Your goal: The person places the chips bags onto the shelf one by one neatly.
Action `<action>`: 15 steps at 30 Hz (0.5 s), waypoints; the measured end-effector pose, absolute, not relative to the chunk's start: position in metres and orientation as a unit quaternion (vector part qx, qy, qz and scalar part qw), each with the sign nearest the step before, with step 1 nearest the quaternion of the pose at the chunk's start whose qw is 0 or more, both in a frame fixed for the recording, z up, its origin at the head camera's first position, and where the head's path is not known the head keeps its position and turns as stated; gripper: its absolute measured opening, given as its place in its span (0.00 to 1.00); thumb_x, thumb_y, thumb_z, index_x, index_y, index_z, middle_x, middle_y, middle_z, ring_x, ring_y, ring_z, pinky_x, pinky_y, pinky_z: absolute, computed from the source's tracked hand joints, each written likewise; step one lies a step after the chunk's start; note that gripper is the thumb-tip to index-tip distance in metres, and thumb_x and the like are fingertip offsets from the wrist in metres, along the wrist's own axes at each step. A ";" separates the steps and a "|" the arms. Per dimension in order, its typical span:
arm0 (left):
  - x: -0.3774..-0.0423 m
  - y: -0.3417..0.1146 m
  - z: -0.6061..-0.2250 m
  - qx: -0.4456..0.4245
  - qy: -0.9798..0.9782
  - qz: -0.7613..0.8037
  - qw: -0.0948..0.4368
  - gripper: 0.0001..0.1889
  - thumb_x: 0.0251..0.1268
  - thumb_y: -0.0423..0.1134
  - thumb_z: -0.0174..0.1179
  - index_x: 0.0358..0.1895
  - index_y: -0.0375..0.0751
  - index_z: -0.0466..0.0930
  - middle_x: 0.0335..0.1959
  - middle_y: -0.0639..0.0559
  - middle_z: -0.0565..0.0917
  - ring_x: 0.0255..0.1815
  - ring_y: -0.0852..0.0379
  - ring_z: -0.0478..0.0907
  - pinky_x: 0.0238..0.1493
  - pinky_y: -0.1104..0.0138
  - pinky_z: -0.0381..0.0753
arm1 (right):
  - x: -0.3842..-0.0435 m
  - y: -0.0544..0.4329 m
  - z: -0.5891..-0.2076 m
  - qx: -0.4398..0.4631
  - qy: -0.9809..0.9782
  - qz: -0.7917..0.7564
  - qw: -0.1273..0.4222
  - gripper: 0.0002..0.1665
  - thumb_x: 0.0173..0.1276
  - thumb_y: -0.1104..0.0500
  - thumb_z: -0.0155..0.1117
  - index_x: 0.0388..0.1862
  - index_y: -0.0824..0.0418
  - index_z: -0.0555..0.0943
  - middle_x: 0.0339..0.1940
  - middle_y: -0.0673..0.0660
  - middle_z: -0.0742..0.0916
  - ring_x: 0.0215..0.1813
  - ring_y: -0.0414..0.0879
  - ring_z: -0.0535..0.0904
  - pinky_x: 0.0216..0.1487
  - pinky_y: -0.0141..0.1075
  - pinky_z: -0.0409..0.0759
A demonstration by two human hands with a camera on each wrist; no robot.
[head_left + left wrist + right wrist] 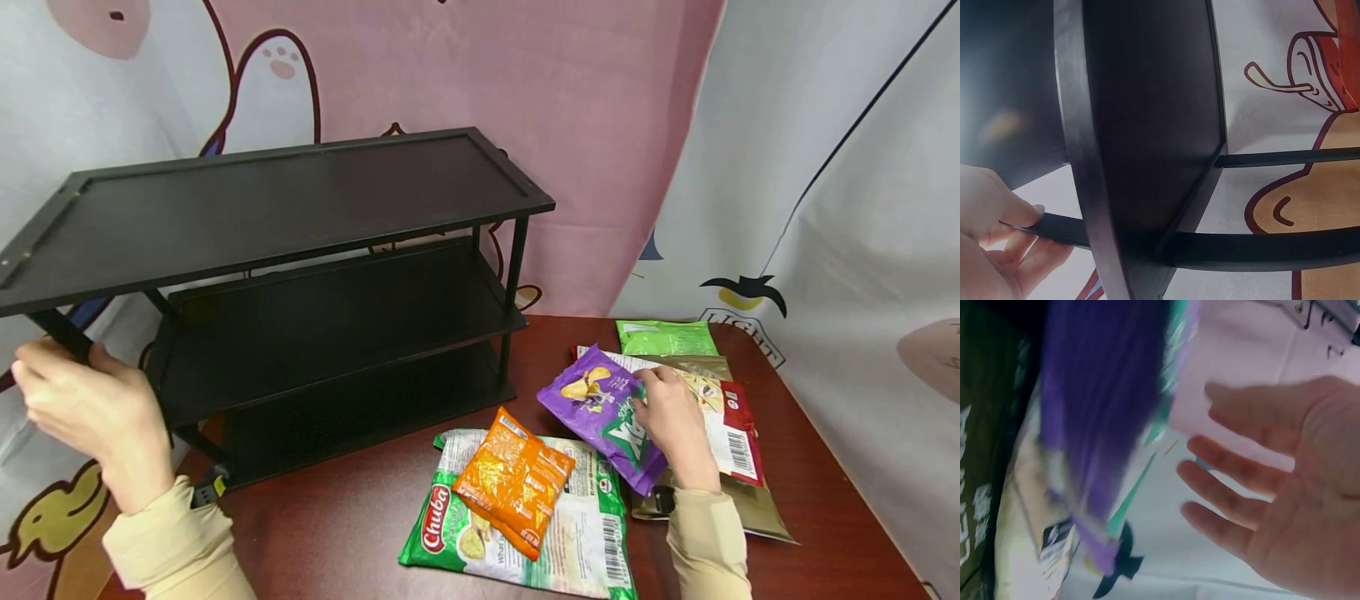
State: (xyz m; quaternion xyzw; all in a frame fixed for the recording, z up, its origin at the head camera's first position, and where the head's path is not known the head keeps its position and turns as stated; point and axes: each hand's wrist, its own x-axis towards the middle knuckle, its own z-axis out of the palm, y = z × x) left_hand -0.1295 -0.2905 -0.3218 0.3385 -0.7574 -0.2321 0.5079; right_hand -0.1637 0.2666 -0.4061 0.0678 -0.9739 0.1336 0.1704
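Note:
My left hand (97, 412) grips a post (60, 329) at the left front of a black three-level shelf rack (315, 208). In the left wrist view, the thumb and fingers of that hand (1004, 244) wrap the dark post. On the right, my right hand (675, 421) is beside a purple chip bag (600, 408) that lies tilted over other packets. The right wrist view shows that hand (1272, 469) with fingers spread and a gap between them and the blurred purple bag (1107, 406).
An orange snack bag (516, 483) lies on a green-and-white Chuba bag (577, 517) in front of the rack. Under and behind the purple bag are a red-and-white packet (738, 417), a dark gold packet (757, 508) and a bright green packet (667, 337). Printed cloth (600, 125) hangs behind the table.

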 end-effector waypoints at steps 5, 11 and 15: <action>-0.129 -0.289 -0.322 0.338 -0.756 -0.232 0.510 0.20 0.70 0.42 0.43 0.55 0.30 0.69 0.51 0.28 0.73 0.51 0.23 0.70 0.53 0.43 0.62 | -0.156 0.245 -0.402 0.071 -0.988 0.132 0.035 0.34 0.57 0.50 0.69 0.56 0.70 0.75 0.54 0.73 0.77 0.52 0.71 0.75 0.47 0.60 0.75; -0.131 -0.291 -0.323 0.342 -0.758 -0.234 0.504 0.20 0.71 0.43 0.42 0.57 0.32 0.68 0.52 0.28 0.73 0.52 0.23 0.69 0.54 0.42 0.62 | -0.153 0.223 -0.414 0.050 -0.994 0.082 -0.055 0.55 0.48 0.38 0.72 0.67 0.67 0.66 0.61 0.78 0.71 0.58 0.77 0.68 0.51 0.64 0.72; -0.131 -0.292 -0.324 0.343 -0.756 -0.234 0.506 0.21 0.71 0.44 0.42 0.56 0.32 0.69 0.52 0.29 0.74 0.52 0.24 0.70 0.54 0.43 0.62 | -0.157 0.219 -0.428 0.043 -0.997 0.053 -0.026 0.53 0.44 0.43 0.76 0.65 0.67 0.68 0.57 0.79 0.72 0.55 0.76 0.69 0.42 0.62 0.76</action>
